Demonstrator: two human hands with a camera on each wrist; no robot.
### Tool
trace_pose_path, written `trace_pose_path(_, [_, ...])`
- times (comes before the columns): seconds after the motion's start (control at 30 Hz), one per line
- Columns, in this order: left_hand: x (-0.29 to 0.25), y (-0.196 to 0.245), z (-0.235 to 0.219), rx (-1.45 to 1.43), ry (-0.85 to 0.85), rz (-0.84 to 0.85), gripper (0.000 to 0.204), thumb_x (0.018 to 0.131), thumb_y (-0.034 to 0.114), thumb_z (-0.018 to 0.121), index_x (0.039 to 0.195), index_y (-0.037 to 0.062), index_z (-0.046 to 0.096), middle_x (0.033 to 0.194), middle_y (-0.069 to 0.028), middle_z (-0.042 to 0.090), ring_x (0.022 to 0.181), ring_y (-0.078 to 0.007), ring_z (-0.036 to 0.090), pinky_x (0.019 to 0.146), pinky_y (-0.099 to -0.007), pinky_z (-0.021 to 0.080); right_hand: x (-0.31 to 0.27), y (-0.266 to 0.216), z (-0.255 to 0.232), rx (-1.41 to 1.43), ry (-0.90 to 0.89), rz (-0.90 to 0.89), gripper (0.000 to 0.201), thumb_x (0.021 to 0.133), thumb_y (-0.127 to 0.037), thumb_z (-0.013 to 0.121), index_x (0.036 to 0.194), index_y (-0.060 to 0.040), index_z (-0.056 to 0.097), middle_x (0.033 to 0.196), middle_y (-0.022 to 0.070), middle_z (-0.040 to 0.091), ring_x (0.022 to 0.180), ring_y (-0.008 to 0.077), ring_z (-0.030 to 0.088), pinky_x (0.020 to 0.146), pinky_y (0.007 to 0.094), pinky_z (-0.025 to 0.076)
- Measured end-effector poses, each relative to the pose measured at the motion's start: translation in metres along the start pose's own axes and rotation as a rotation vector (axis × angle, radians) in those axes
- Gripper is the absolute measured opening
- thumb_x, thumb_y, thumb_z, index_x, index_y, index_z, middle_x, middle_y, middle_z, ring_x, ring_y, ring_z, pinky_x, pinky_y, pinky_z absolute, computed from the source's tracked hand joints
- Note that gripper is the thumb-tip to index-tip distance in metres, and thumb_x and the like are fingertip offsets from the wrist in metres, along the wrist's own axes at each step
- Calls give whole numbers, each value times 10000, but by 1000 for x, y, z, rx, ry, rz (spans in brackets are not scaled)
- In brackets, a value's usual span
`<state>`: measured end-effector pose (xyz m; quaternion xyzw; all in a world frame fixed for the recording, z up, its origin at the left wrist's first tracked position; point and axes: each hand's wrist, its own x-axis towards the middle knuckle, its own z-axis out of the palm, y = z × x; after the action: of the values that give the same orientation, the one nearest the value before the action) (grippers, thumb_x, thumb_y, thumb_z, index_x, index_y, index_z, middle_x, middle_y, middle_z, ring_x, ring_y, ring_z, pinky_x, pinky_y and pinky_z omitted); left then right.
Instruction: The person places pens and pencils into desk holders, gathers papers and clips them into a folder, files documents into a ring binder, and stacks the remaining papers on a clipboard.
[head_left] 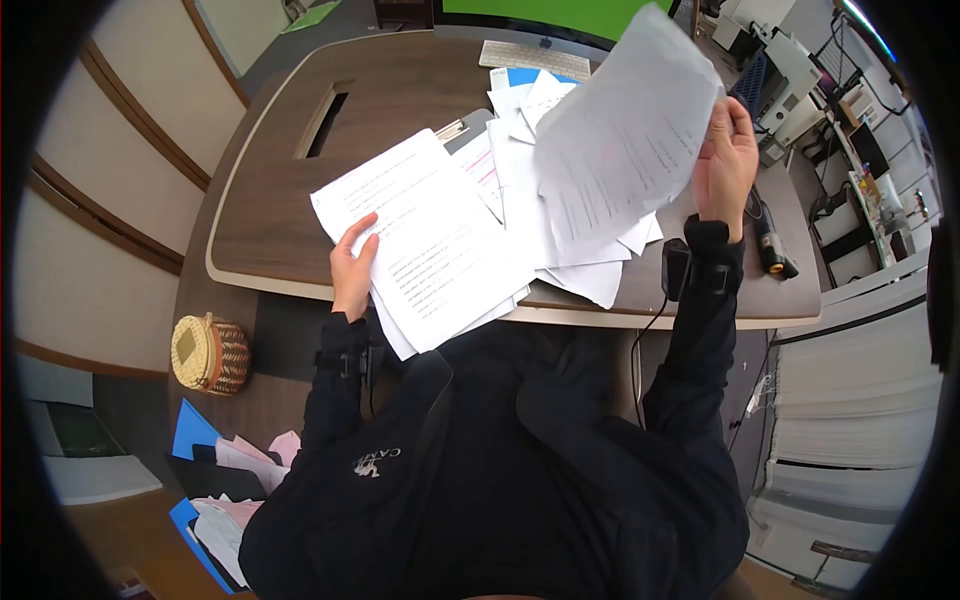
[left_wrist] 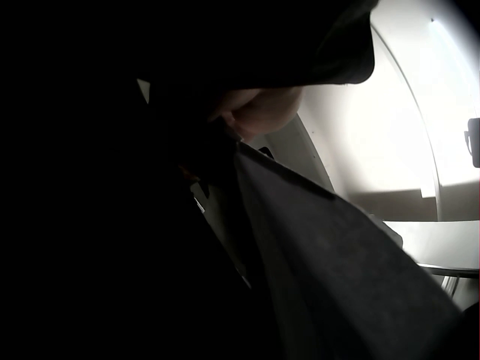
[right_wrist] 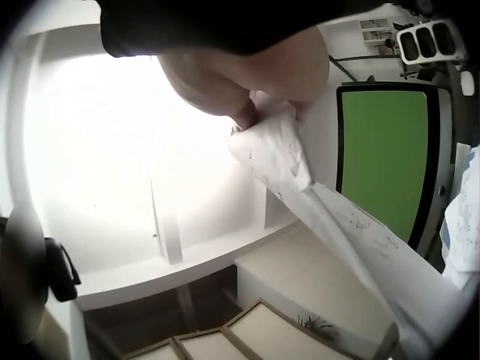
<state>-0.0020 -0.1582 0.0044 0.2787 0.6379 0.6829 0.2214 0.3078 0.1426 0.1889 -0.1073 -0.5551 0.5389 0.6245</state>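
Note:
My left hand grips a few printed sheets by their left edge, thumb and a finger showing on top. These sheets are tilted over the front edge of the desk. Raised at the right, my right hand pinches a printed sheet by its right edge, and the sheet hangs at a slant over the loose pile of papers. In the right wrist view the pinched paper is creased near the fingers. The left wrist view is mostly dark, with part of the hand at the paper's edge.
A clipboard lies partly under the papers. Behind stand a keyboard and a monitor with a green screen. A dark handheld tool lies on the desk's right. A woven basket and blue folders are at lower left.

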Motion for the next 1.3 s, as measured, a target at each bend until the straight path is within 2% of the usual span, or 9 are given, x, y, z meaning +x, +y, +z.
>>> trace_pose_path(0.1, [0, 0, 0, -23, 4, -9, 280, 914, 11, 552, 1186, -20, 610, 1170, -121, 610, 1043, -154, 563, 907, -253, 442, 13, 24, -15, 81, 60, 219, 189, 941, -133, 599, 1086, -22, 550, 1004, 56, 637, 880, 145, 630, 788, 260, 515])
trace_pose_path(0.37, [2, -3, -1, -19, -3, -1, 273, 918, 23, 551, 1180, -17, 615, 1173, -117, 612, 1046, -154, 562, 921, -258, 433, -7, 80, -63, -707, 107, 283, 515, 733, -30, 767, 1174, 29, 508, 1065, 129, 605, 941, 190, 595, 801, 294, 501])
trace_pose_path(0.47, [3, -7, -3, -14, -1, 9, 270, 918, 20, 549, 1176, -17, 619, 1176, -115, 613, 1052, -155, 563, 928, -258, 430, -23, 88, -75, -908, -40, 229, 589, 699, -29, 782, 1214, -2, 497, 1120, 163, 589, 992, 232, 595, 862, 318, 485])
trace_pose_path(0.53, [3, -5, -3, -7, 3, 2, 268, 917, 20, 549, 1173, -16, 622, 1177, -115, 614, 1055, -157, 563, 930, -259, 429, -32, 90, -77, -1042, -184, -95, 661, 671, -34, 798, 1254, -41, 484, 1187, 196, 566, 1041, 296, 589, 907, 357, 466])
trace_pose_path(0.9, [2, -5, -5, 22, 2, -2, 267, 918, 27, 547, 1168, -23, 624, 1173, -120, 617, 1063, -156, 561, 927, -259, 428, -45, 100, -101, -1182, -436, 765, 485, 635, -397, 847, 886, -17, 680, 1281, 248, 502, 1125, 329, 527, 892, 413, 422])
trace_pose_path(0.97, [3, -8, -5, 26, -6, 5, 267, 919, 31, 546, 1168, -26, 623, 1171, -123, 618, 1063, -159, 562, 925, -259, 427, -66, 93, -77, -1661, -305, 216, 575, 642, -507, 812, 906, -13, 685, 1371, 236, 420, 1272, 361, 367, 986, 521, 285])
trace_pose_path(1.07, [2, -7, -5, 37, -6, 7, 267, 919, 34, 549, 1168, -26, 623, 1170, -125, 619, 1062, -160, 563, 926, -261, 427, -75, 109, -76, -1618, -413, 50, 619, 634, -571, 788, 912, -26, 689, 1416, 217, 350, 1336, 390, 209, 996, 585, 164])
trace_pose_path(1.23, [2, -8, -3, 31, 5, 26, 265, 920, 37, 549, 1166, -27, 623, 1167, -125, 620, 1057, -163, 566, 924, -261, 429, -63, 102, -63, -1465, -546, 368, 472, 731, -462, 763, 871, -21, 670, 1047, 181, 607, 1046, 274, 552, 924, 449, 343])
trace_pose_path(1.3, [1, -8, -4, 28, 5, 23, 264, 920, 36, 548, 1166, -27, 623, 1165, -126, 620, 1054, -163, 567, 922, -260, 430, -61, 94, -61, -1055, -329, 316, 295, 830, -283, 715, 916, -14, 629, 904, 111, 634, 853, 174, 601, 785, 321, 442])
